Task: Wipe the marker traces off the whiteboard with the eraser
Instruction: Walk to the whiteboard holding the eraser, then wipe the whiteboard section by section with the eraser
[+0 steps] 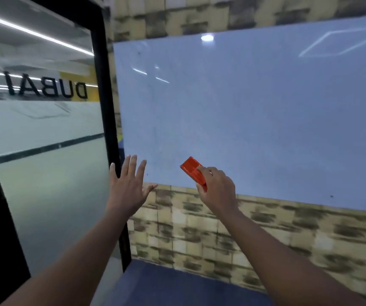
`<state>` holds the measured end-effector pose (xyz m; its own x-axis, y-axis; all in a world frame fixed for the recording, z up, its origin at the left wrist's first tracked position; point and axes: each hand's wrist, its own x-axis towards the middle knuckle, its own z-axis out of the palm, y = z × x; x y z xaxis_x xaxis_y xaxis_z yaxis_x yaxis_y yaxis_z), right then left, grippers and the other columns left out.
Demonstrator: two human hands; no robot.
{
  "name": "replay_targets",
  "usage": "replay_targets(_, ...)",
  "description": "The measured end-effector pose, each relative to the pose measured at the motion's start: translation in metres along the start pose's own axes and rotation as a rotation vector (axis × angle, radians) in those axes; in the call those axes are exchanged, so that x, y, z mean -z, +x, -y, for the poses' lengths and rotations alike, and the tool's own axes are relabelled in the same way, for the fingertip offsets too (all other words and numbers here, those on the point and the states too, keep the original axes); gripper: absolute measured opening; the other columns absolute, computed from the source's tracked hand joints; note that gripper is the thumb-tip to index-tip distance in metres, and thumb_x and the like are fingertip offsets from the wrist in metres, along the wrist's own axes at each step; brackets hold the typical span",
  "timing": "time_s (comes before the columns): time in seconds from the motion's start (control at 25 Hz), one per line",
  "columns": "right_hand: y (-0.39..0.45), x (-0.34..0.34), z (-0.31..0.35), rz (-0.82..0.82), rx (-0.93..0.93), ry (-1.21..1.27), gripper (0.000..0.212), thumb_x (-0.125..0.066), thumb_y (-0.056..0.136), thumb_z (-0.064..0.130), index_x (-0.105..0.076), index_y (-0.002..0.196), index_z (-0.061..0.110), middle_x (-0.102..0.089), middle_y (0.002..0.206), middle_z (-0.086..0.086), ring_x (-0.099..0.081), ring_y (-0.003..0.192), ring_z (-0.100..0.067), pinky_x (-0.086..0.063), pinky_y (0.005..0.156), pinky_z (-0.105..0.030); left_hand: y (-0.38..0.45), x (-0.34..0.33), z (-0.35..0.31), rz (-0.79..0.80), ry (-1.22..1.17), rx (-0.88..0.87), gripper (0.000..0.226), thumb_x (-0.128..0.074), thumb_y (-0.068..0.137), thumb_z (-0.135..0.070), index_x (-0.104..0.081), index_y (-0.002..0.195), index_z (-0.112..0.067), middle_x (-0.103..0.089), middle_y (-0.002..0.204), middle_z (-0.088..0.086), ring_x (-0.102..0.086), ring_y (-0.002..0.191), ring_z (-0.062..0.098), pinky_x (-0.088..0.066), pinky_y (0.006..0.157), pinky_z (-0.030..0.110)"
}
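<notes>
A large whiteboard point(254, 111) hangs on a brick-patterned wall and fills the upper right of the view. Only faint smudges and a few tiny dark specks show on it. My right hand point(216, 188) grips an orange eraser point(192, 170) near the board's lower left edge; whether the eraser touches the board I cannot tell. My left hand point(129, 184) is raised with fingers spread and straight, holding nothing, at the board's lower left corner beside the black door frame.
A glass door point(45, 129) with a black frame point(108, 107) stands to the left, with mirrored lettering on it. Brick-patterned wall point(265, 235) runs below the board. A dark blue surface point(177, 286) lies low in front of me.
</notes>
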<state>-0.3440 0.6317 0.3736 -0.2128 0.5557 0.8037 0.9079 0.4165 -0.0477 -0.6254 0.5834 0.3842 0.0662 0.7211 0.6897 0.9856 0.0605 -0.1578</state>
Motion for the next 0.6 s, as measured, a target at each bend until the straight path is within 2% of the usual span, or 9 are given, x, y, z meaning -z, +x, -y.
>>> replay_targets(0.16, 0.119, -0.051, 0.008, -0.171, 0.132, 0.009, 0.053, -0.082, 0.078, 0.029, -0.063, 0.127, 0.019, -0.067, 0.105, -0.005, -0.063, 0.081, -0.029, -0.051, 0.063, -0.038, 0.1, -0.023, 0.054, -0.12, 0.07, 0.065, 0.09, -0.018, 0.101, -0.072, -0.046, 0.159, -0.009, -0.038, 0.167, 0.021, -0.033, 0.158, 0.038, -0.027, 0.116, 0.072)
replay_targets(0.4, 0.281, -0.109, 0.03, -0.325, 0.214, 0.019, 0.054, -0.083, 0.078, 0.031, -0.064, 0.128, 0.022, -0.067, 0.105, -0.004, -0.063, 0.083, -0.028, -0.049, 0.066, -0.037, 0.222, -0.048, 0.116, -0.297, 0.118, 0.148, 0.086, -0.022, 0.103, -0.067, -0.045, 0.159, -0.007, -0.042, 0.165, 0.021, -0.037, 0.156, 0.037, -0.03, 0.116, 0.072)
replay_targets(0.52, 0.35, -0.137, 0.052, -0.399, 0.253, -0.005, 0.054, -0.082, 0.079, 0.035, -0.062, 0.128, 0.023, -0.067, 0.104, -0.004, -0.063, 0.083, -0.028, -0.045, 0.071, -0.038, 0.263, -0.069, 0.159, -0.366, 0.075, 0.243, 0.077, -0.027, 0.106, -0.059, -0.048, 0.156, -0.005, -0.045, 0.163, 0.019, -0.042, 0.153, 0.037, -0.035, 0.114, 0.07)
replay_targets(0.6, 0.387, -0.151, 0.064, -0.427, 0.242, -0.046, 0.054, -0.082, 0.08, 0.039, -0.062, 0.127, 0.023, -0.066, 0.103, -0.004, -0.063, 0.082, -0.028, -0.043, 0.073, -0.038, 0.283, -0.084, 0.187, -0.401, 0.083, 0.23, 0.073, -0.026, 0.108, -0.054, -0.048, 0.155, -0.003, -0.046, 0.163, 0.019, -0.044, 0.152, 0.037, -0.037, 0.112, 0.069)
